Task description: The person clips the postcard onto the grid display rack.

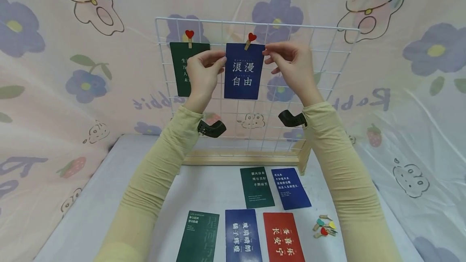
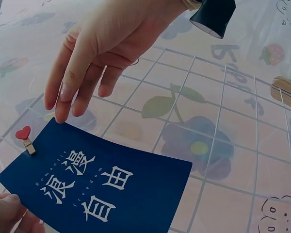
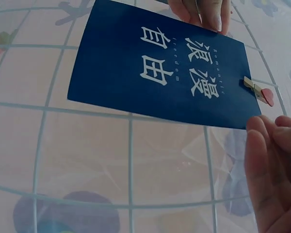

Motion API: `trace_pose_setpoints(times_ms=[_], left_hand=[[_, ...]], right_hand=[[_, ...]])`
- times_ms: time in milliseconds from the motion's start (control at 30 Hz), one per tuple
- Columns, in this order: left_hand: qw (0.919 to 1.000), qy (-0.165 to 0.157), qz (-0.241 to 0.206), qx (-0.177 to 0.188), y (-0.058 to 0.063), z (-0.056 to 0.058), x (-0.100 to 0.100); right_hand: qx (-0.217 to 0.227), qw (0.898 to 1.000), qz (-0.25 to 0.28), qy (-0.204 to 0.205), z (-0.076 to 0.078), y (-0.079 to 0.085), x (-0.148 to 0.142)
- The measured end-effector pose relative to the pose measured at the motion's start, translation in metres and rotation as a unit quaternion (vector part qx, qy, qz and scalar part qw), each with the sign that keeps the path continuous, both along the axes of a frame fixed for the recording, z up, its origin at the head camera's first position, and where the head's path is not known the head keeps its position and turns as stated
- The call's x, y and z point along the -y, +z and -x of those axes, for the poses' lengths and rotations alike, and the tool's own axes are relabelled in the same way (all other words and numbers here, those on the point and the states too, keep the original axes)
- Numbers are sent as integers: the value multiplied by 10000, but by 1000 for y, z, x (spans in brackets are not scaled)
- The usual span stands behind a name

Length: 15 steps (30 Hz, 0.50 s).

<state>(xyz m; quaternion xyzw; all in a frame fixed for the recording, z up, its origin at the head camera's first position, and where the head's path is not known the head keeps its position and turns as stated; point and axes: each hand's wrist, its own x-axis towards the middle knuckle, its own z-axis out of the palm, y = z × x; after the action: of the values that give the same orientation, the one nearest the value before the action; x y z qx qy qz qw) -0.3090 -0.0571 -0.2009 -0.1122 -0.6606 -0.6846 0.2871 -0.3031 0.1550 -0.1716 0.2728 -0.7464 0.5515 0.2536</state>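
Blue card (image 1: 243, 72) is up mid-frame, hanging on that big white wire grid (image 1: 233, 22), with a pale counter (image 1: 218, 189) below. Left hand (image 1: 204, 70) has its fingers pinching the left edge; right hand's (image 1: 293, 66) fingers are pretty much straight, just touching the top right corner. Green card (image 1: 180, 53) hangs upper left, loose red card (image 1: 284, 235) bottom center. Tiniest bits: heart clip (image 1: 251, 37) up top, clip pile (image 1: 324, 231) lower right.
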Motion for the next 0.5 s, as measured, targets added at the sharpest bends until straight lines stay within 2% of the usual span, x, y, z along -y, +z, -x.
trace_pose_setpoints(times_ms=[133, 233, 500], left_hand=[[10000, -8, -7, 10, 1, 0, 1], [10000, -33, -20, 79, 1, 0, 2], [9996, -86, -79, 254, -4, -7, 7]], right_hand=[[59, 9999, -30, 94, 8, -5, -5], [123, 9998, -110, 144, 7, -8, -7], [334, 9988, -116, 335, -18, -15, -6]])
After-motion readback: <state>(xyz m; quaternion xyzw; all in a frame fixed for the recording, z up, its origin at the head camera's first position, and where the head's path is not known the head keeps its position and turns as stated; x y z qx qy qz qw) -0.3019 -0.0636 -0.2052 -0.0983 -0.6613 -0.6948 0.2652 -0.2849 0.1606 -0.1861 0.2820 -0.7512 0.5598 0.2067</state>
